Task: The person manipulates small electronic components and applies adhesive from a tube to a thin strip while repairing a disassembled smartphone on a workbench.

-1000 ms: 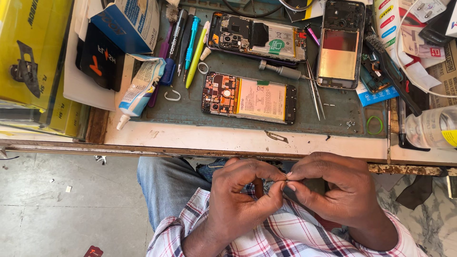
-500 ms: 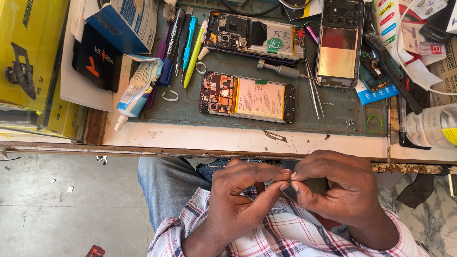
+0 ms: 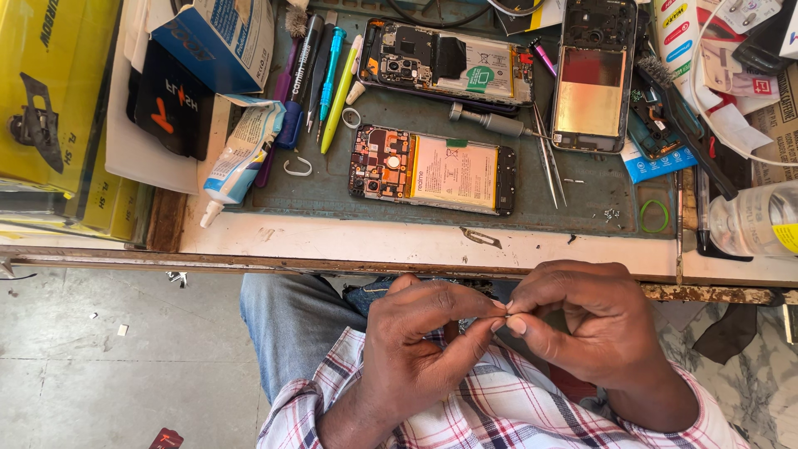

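- On the far left stand yellow cardboard boxes (image 3: 50,91), and beside them lies a white squeeze tube with a thin nozzle (image 3: 241,150) at the edge of the grey-green work mat (image 3: 332,187).
- In the middle of the mat lies an opened phone with a pale yellow battery and orange circuit board (image 3: 432,169); above it there is a second opened phone with a dark board (image 3: 449,65).
- Below the white table edge (image 3: 374,241), over the lap, the left hand (image 3: 424,349) pinches with thumb and forefinger closed narrow.
- The right hand (image 3: 582,328) meets it, fingertips touching the left ones, and is also closed in a narrow pinch.
- Between both pinches is a very small pale part (image 3: 505,311); it is too tiny to tell its shape, only a light spot shows.
- On the right of the mat lie metal tweezers (image 3: 549,158), a phone frame with a golden reflective panel (image 3: 594,79), and a small green ring (image 3: 654,215).
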